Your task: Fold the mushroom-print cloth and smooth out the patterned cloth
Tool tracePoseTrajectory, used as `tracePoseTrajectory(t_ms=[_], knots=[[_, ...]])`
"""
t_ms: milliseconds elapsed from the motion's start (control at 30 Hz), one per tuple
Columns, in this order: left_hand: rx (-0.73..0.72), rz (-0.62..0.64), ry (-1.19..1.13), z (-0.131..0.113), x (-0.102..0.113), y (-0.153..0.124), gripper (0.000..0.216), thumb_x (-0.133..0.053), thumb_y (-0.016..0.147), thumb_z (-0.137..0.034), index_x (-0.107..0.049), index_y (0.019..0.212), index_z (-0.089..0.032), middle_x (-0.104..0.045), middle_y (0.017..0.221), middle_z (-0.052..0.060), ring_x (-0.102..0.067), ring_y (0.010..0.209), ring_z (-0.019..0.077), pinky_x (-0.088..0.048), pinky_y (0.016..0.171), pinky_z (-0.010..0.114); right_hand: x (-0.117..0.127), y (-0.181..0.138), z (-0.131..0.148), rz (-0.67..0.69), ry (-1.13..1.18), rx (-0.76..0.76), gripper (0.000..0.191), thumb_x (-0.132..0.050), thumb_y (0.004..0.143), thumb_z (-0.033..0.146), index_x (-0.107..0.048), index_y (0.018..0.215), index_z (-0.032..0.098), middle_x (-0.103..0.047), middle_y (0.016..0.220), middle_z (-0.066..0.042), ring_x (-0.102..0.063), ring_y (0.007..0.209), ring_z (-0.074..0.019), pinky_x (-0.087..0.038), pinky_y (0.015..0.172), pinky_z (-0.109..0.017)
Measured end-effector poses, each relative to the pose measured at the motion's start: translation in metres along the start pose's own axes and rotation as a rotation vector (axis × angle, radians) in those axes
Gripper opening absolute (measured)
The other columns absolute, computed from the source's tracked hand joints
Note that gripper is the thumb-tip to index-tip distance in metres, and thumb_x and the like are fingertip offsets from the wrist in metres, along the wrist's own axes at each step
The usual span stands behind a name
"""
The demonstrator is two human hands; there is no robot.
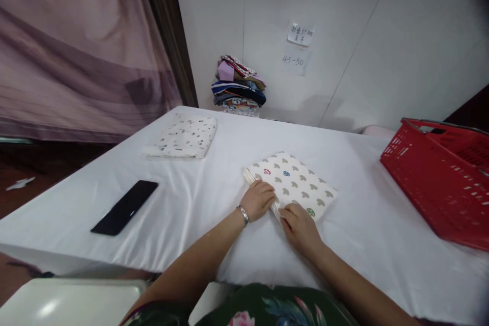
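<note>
A folded cream cloth with a mushroom print lies on the white-covered table in front of me. My left hand, with a silver bracelet at the wrist, has its fingers curled over the near left edge of the cloth. Close beside it, my right hand pinches the same near edge between thumb and fingers. The cloth's layers show along that edge. Farther back on the left rests another folded white cloth with a small grey print, apart from both hands.
A black phone lies at the table's left. On the right stands a red plastic basket. Behind the far edge is a stack of folded fabrics by the wall. A white stool stands at the near left.
</note>
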State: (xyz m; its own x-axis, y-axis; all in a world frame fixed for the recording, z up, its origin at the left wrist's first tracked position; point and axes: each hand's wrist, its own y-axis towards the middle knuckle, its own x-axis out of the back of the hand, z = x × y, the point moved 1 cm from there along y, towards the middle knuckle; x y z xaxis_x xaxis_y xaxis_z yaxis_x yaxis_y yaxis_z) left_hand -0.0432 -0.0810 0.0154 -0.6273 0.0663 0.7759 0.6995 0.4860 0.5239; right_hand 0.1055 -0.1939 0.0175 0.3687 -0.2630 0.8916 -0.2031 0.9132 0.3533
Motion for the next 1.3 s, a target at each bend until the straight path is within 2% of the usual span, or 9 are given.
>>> tracePoseTrajectory(t_ms=[133, 300, 367, 467, 633, 867, 1000, 1133, 1300], knots=[[0.023, -0.018, -0.051, 0.005, -0.005, -0.003, 0.019, -0.046, 0.087, -0.029, -0.062, 0.081, -0.020, -0.062, 0.091, 0.004, -0.054, 0.089, 0.0153, -0.040, 0.085, 0.033, 0.006, -0.008, 0.002, -0.020, 0.091, 0.052, 0.022, -0.043, 0.085, 0.014, -0.062, 0.094, 0.019, -0.057, 0.089, -0.008, -0.051, 0.083, -0.0185, -0.044, 0.074, -0.033], [0.186, -0.074, 0.082, 0.013, -0.001, 0.003, 0.022, -0.048, 0.085, -0.029, -0.058, 0.067, -0.019, -0.059, 0.075, 0.003, -0.052, 0.077, 0.0157, -0.040, 0.076, 0.033, 0.013, 0.000, -0.008, -0.034, 0.295, 0.052, 0.021, -0.043, 0.087, 0.019, -0.063, 0.092, 0.022, -0.059, 0.091, -0.006, -0.055, 0.087, -0.0164, -0.048, 0.073, -0.030], [0.253, -0.067, 0.161, 0.018, 0.003, 0.007, 0.023, -0.050, 0.083, -0.030, -0.057, 0.065, -0.019, -0.057, 0.072, 0.003, -0.052, 0.076, 0.0162, -0.039, 0.075, 0.034, 0.010, 0.004, -0.012, -0.060, 0.256, 0.053, 0.024, -0.042, 0.087, 0.022, -0.060, 0.104, 0.021, -0.059, 0.104, -0.008, -0.054, 0.100, -0.0186, -0.047, 0.083, -0.033], [0.365, -0.100, 0.212, 0.036, 0.011, 0.009, 0.016, -0.051, 0.082, -0.027, -0.060, 0.070, -0.020, -0.058, 0.077, 0.004, -0.052, 0.078, 0.0175, -0.040, 0.075, 0.034, -0.001, 0.006, -0.014, 0.024, 0.083, 0.114, 0.042, -0.046, 0.086, 0.030, -0.047, 0.126, 0.018, -0.047, 0.130, -0.012, -0.038, 0.124, -0.0255, -0.035, 0.099, -0.045], [0.524, -0.262, 0.169, 0.074, 0.023, -0.003, 0.017, -0.051, 0.079, -0.019, -0.063, 0.091, -0.020, -0.062, 0.090, 0.006, -0.055, 0.088, 0.0195, -0.045, 0.081, 0.035, -0.012, 0.000, -0.012, 0.115, -0.067, 0.153, 0.054, -0.047, 0.086, 0.035, -0.037, 0.135, 0.015, -0.036, 0.140, -0.013, -0.028, 0.130, -0.0275, -0.027, 0.104, -0.049], [0.487, -0.131, 0.088, 0.094, 0.026, 0.000, 0.027, -0.050, 0.080, -0.019, -0.062, 0.104, -0.021, -0.062, 0.107, 0.004, -0.054, 0.102, 0.0187, -0.045, 0.092, 0.036, -0.011, -0.002, -0.013, 0.020, 0.046, 0.124, 0.044, -0.045, 0.087, 0.032, -0.046, 0.128, 0.017, -0.045, 0.134, -0.011, -0.035, 0.127, -0.0254, -0.028, 0.103, -0.047], [0.473, -0.031, 0.055, 0.097, 0.028, 0.008, 0.025, -0.047, 0.082, -0.019, -0.065, 0.100, -0.020, -0.064, 0.102, 0.003, -0.055, 0.099, 0.0181, -0.045, 0.090, 0.034, -0.005, 0.004, -0.018, -0.069, 0.274, -0.075, 0.032, -0.045, 0.087, 0.032, -0.056, 0.115, 0.020, -0.059, 0.117, -0.008, -0.051, 0.111, -0.0201, -0.040, 0.095, -0.037], [0.482, 0.002, 0.044, 0.099, 0.028, 0.011, 0.021, -0.048, 0.081, -0.019, -0.067, 0.091, -0.020, -0.066, 0.094, 0.002, -0.056, 0.093, 0.0179, -0.046, 0.086, 0.033, 0.008, 0.025, -0.023, -0.013, 0.375, -0.228, 0.023, -0.044, 0.086, 0.031, -0.063, 0.097, 0.023, -0.065, 0.098, -0.003, -0.059, 0.091, -0.0169, -0.046, 0.080, -0.031], [0.492, 0.007, 0.074, 0.097, 0.028, 0.014, 0.017, -0.050, 0.078, -0.016, -0.066, 0.085, -0.020, -0.065, 0.088, 0.003, -0.056, 0.090, 0.0184, -0.046, 0.083, 0.033, 0.011, 0.062, -0.016, 0.099, 0.242, -0.185, 0.019, -0.045, 0.085, 0.028, -0.063, 0.092, 0.022, -0.063, 0.087, -0.002, -0.056, 0.085, -0.0164, -0.042, 0.074, -0.028]])
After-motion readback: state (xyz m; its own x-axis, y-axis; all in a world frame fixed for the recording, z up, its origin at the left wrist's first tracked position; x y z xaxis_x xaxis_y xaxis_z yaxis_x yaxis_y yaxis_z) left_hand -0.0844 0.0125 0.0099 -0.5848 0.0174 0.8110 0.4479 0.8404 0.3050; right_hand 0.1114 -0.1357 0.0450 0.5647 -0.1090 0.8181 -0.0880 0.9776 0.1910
